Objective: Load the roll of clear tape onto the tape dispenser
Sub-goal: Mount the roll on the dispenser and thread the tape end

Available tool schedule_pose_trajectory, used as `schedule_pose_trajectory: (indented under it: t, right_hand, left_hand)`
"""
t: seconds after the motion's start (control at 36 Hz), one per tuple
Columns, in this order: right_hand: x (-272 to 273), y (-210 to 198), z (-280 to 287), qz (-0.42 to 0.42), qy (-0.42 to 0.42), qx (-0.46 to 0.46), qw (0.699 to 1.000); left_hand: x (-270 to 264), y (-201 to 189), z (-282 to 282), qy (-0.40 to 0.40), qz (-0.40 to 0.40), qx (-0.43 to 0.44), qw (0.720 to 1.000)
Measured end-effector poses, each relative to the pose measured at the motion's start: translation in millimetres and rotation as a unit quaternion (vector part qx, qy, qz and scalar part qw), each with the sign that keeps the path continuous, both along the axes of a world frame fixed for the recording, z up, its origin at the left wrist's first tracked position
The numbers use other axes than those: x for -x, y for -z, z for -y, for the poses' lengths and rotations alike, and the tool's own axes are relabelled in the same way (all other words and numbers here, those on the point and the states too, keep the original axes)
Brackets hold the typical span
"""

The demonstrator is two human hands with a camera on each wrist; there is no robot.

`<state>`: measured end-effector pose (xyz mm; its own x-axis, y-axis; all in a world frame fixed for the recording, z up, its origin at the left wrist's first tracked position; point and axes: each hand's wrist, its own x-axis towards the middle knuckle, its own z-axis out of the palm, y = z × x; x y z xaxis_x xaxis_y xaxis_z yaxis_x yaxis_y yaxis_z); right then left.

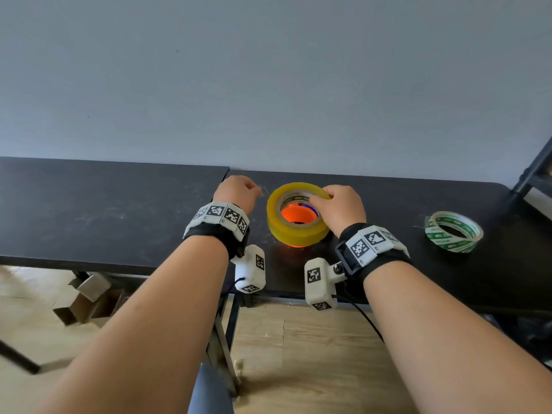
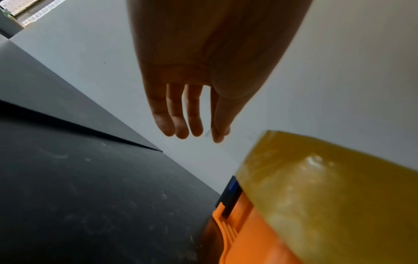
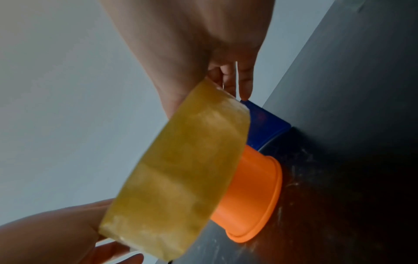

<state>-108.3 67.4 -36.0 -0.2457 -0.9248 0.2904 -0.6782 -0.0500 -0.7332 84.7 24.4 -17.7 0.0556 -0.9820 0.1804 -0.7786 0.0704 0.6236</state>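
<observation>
A thick roll of yellowish clear tape (image 1: 295,231) sits tilted over the orange hub of the tape dispenser (image 1: 298,215), near the back of the black table (image 1: 104,210). My right hand (image 1: 321,198) grips the roll's upper right rim. In the right wrist view the roll (image 3: 181,169) hangs partly off the orange hub (image 3: 253,192), with a blue dispenser part (image 3: 264,125) behind. My left hand (image 1: 257,191) is just left of the roll, thumb and forefinger pinching a small clear tape end (image 2: 208,133). The dispenser's base is hidden under the roll.
A thinner tape roll with green print (image 1: 454,231) lies on the table to the right. A grey wall rises right behind the table. A dark shelf frame (image 1: 534,171) stands at far right. Cardboard boxes (image 1: 86,300) lie on the floor below left.
</observation>
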Motion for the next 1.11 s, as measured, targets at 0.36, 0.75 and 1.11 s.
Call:
schedule_pose_trajectory:
  t: [0.36, 0.75, 1.11]
  right_hand:
    - [-0.8, 9.6, 29.4, -0.04, 0.021, -0.054, 0.997]
    - [-1.2, 14.5, 32.4, -0.09, 0.059, -0.023, 0.994]
    - [0.2, 20.5, 32.9, -0.024, 0.015, -0.112, 0.993]
  left_hand:
    - [8.3, 17.6, 29.8, -0.016, 0.016, -0.05, 0.998]
    - [12.9, 21.4, 35.6, -0.029, 0.043, -0.084, 0.995]
    - [24.5, 31.5, 37.2, -0.022, -0.072, -0.125, 0.989]
